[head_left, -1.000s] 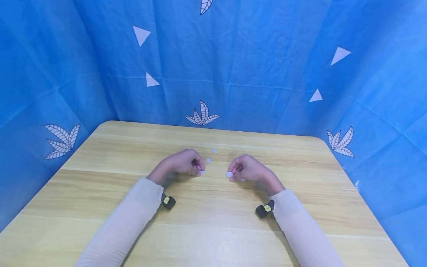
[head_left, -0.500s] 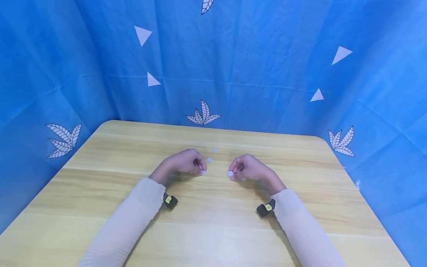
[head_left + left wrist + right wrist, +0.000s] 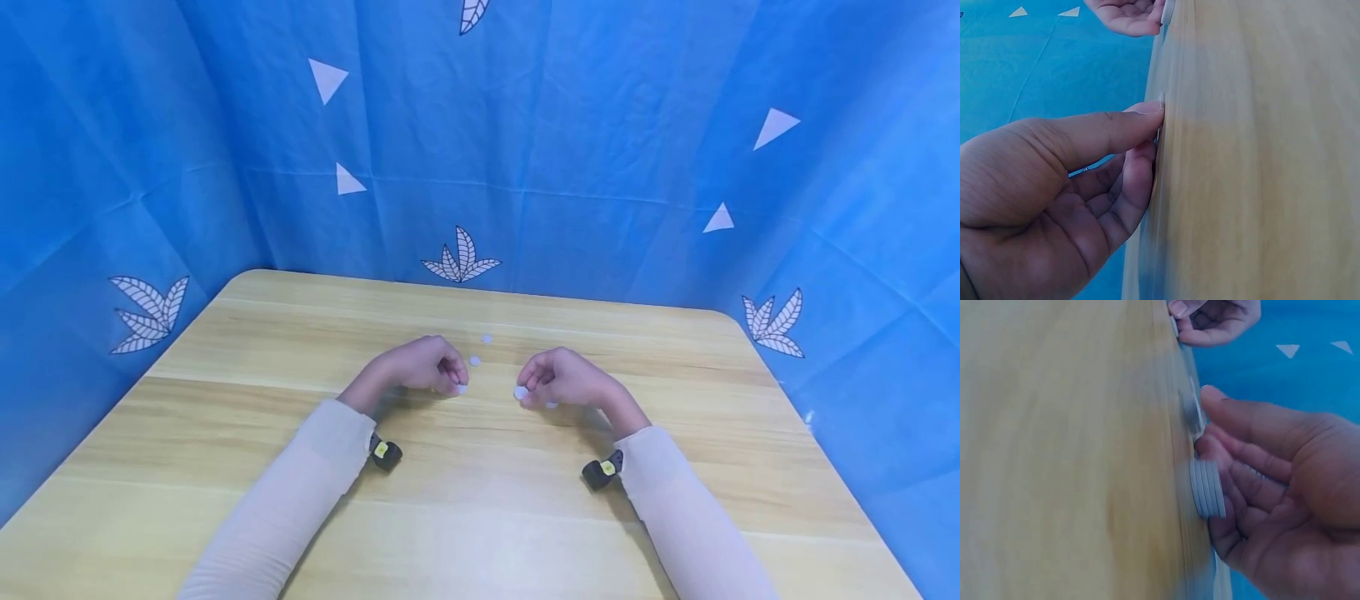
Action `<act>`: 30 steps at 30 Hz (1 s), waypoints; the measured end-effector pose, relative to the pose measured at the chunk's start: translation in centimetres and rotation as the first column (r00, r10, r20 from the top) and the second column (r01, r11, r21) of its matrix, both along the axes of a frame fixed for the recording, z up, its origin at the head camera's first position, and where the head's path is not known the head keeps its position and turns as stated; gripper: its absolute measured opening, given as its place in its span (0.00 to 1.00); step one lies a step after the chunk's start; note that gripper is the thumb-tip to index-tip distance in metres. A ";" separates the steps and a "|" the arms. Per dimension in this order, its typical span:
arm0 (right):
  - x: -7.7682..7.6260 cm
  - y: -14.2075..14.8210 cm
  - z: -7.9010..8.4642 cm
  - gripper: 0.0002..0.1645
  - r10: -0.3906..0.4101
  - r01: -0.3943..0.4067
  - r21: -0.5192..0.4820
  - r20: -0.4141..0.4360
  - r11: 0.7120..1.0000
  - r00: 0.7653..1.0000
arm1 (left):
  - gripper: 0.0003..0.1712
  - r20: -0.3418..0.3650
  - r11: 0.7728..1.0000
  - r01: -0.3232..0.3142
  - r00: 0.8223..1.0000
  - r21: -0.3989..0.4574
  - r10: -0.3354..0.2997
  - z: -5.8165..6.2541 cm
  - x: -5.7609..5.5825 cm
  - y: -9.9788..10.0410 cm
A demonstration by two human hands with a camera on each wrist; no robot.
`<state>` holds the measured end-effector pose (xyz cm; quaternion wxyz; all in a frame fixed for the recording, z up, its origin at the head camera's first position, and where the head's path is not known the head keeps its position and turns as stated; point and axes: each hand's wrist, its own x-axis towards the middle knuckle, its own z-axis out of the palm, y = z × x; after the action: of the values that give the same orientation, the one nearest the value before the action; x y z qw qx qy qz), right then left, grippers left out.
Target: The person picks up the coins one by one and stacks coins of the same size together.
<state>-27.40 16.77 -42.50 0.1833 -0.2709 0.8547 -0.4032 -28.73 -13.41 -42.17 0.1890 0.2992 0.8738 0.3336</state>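
Observation:
My left hand (image 3: 427, 365) is low over the table, thumb and index finger pinching a small silvery coin (image 3: 462, 389). In the left wrist view only a thin edge of that coin (image 3: 1162, 98) shows at the thumb tip. Opposite, my right hand (image 3: 562, 377) pinches another coin (image 3: 521, 392) between thumb and fingertips. The right wrist view shows this coin (image 3: 1192, 412) blurred at the thumb tip, close to the tabletop. A short stack of several coins (image 3: 1207, 487) stands beside the right fingers; in the head view a pale coin edge (image 3: 552, 405) peeks from under that hand.
Two loose coins lie farther back between the hands, a nearer coin (image 3: 475, 361) and a farther coin (image 3: 487, 339). The light wooden table (image 3: 480, 517) has rounded far corners. Blue patterned cloth (image 3: 585, 150) hangs behind it and on both sides.
Both hands keep their pinch and stay nearly in place. The whole head view has shifted slightly, so everything sits a little farther right in it.

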 end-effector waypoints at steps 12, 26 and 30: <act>-0.8 -0.7 1.7 0.11 0.000 0.002 0.039 -0.043 0.999 0.999 | 0.06 0.017 1.000 -0.001 1.000 0.004 0.001 0.0 0.0 0.0; -3.7 -4.3 2.7 0.10 -0.049 0.071 0.103 -0.203 0.992 0.978 | 0.07 0.041 1.000 -0.015 0.999 0.011 0.014 -0.1 -0.1 0.0; -4.8 -5.1 2.6 0.13 -0.102 0.130 0.113 -0.219 0.985 0.970 | 0.07 0.035 1.000 -0.012 0.999 0.010 0.012 0.0 -0.1 0.0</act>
<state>-32.21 11.69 -39.90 0.0837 -0.2498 0.9076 -0.3269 -28.86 -13.44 -42.19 0.2008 0.2891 0.8703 0.3445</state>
